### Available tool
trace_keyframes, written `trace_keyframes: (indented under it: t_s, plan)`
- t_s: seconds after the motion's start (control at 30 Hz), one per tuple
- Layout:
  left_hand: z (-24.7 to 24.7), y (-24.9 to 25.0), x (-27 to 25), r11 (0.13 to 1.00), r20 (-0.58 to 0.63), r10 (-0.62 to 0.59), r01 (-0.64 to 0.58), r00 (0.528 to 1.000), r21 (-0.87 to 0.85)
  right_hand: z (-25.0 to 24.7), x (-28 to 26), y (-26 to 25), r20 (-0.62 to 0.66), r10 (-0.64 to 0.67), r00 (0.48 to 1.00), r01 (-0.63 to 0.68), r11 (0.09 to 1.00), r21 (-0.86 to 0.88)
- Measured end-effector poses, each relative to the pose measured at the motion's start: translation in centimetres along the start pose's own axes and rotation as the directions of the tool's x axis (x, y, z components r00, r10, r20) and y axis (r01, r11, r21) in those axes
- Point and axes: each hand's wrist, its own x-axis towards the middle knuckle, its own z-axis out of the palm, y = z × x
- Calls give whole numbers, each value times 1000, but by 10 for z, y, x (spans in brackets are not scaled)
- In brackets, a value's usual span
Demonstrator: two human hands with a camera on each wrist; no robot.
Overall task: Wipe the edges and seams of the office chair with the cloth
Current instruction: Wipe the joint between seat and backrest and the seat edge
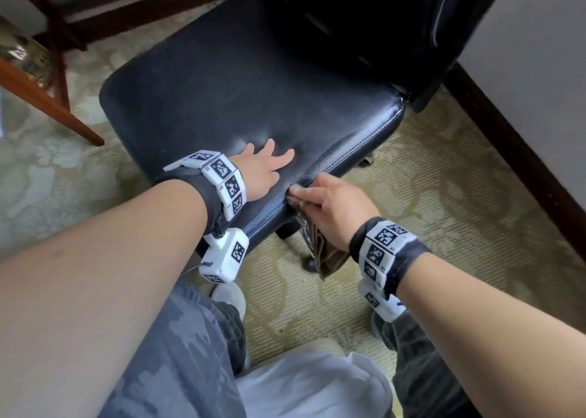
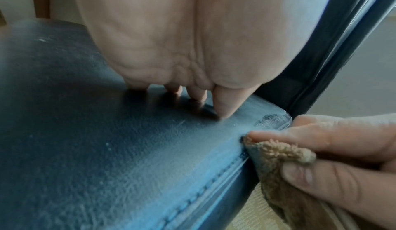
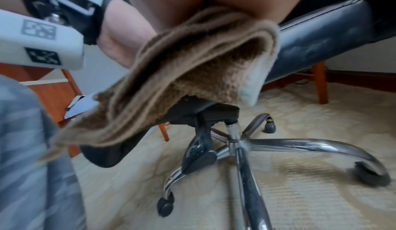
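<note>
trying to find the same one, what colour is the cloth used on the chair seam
The cloth is tan-brown terry, clearest in the right wrist view.

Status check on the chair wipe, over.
Left hand flat on the seat, fingers spread. Right hand pinching the brown cloth against the stitched front seam. Nothing blocking the edge.

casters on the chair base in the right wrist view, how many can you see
3: one caster bottom centre, one behind the column, one far right, blurred. Others may be hidden behind the brown cloth.
</note>
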Motion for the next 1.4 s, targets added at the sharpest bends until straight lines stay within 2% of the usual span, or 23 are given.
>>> trace_keyframes:
  t_s: [0.03,0.1,0.17,0.23,0.3,0.4,0.47,0.5,0.57,0.63,0.7,0.77,0.8,0.87,0.97,1.1,1.2,1.33,1.37,1.4]
  plan:
    - [0,0,-1,1000,-4,-4,4,1000,-27,-3,3,5,-20,6,1000,-6,1000,8]
    - [1,-1,-1,997,-4,-9,8,1000,-73,-13,14,25,-146,90,985,-85,995,43]
    - [0,1,0,996,2,-15,15,1000,-82,-23,23,52,-282,243,928,-229,970,80]
    - [0,2,0,994,13,-15,17,1000,-107,-26,25,67,-342,341,876,-328,940,97]
    - [1,1,1,992,16,-6,8,1000,-125,-20,19,58,-308,331,892,-314,944,106]
    - [1,0,3,996,16,8,-6,1000,-90,-1,5,27,-232,115,966,-95,991,93]
    - [-1,2,1,999,12,2,-2,1000,-54,8,0,16,-141,-3,990,14,997,77]
    - [-2,3,-1,1000,12,-1,1,1000,-20,7,1,15,-114,-17,993,29,995,101]
    - [-3,4,-6,999,1,-6,6,1000,34,0,4,22,-133,21,991,7,979,206]
    - [-5,-6,-11,1000,-33,-2,1,999,-20,-13,7,35,-226,112,968,-57,970,237]
    - [-3,-23,-18,994,-92,-6,-4,996,-107,-24,8,50,-298,246,922,-155,942,297]
    - [6,-41,-24,976,-157,-121,89,980,-198,-31,7,58,-336,323,885,-203,916,346]
    - [13,-46,-28,963,-144,-192,158,971,-220,-29,6,59,-342,330,880,-206,914,350]
    - [29,-51,-29,941,-104,-266,235,958,-243,-21,7,58,-332,307,892,-192,922,336]
    - [43,-47,-18,912,-98,-301,257,948,-321,-11,13,57,-327,286,901,-191,937,292]
    - [45,-42,-9,914,-93,-323,284,942,-289,-10,13,53,-284,258,923,-190,951,244]
    - [43,-40,-9,912,-77,-337,306,938,-273,1,6,30,-217,153,964,-112,976,188]
    - [40,-35,-10,909,-64,-342,313,937,-277,21,-7,-2,-106,-103,989,120,978,171]
    - [39,-35,-11,910,-64,-340,311,938,-273,22,-7,-4,-84,-127,988,137,981,136]
    - [39,-36,-11,911,-64,-340,312,938,-269,18,-5,-3,-81,-93,992,102,989,105]
